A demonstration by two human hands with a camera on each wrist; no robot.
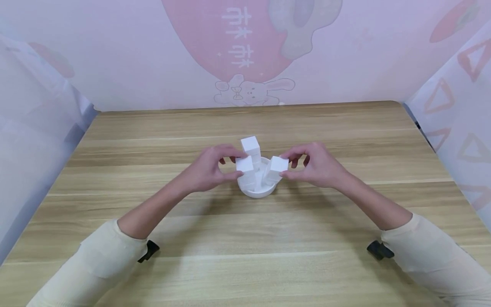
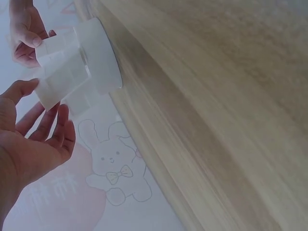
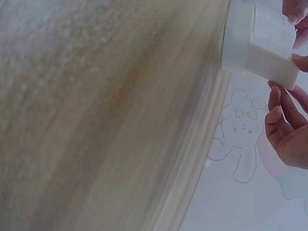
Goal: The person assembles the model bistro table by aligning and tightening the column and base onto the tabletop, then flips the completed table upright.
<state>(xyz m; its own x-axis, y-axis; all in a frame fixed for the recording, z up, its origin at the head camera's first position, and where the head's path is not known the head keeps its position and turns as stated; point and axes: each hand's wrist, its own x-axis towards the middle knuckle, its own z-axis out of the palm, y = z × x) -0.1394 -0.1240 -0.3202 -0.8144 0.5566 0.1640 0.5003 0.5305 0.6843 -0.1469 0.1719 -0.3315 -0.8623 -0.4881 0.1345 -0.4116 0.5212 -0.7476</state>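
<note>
Three tall white blocks stand in a round white dish (image 1: 258, 195) near the middle of the table. My left hand (image 1: 207, 168) pinches the top of the left block (image 1: 244, 164) between thumb and fingers. On the other side, my right hand (image 1: 316, 166) grips the upper end of the right block (image 1: 278, 164) the same way. The back block (image 1: 250, 145) stands behind them, with no hand around it. From the left wrist, the dish (image 2: 102, 53) appears deep and smooth-walled. In the right wrist view, fingertips touch the edges of the right block (image 3: 273, 62).
A wood-grain table (image 1: 261, 268) spreads around the dish. Behind it rises a pale printed curtain (image 1: 134, 55) with a rabbit drawing, and similar cloth hangs at both sides. Small black devices (image 1: 148, 250) sit at the cream sleeves (image 1: 103, 256).
</note>
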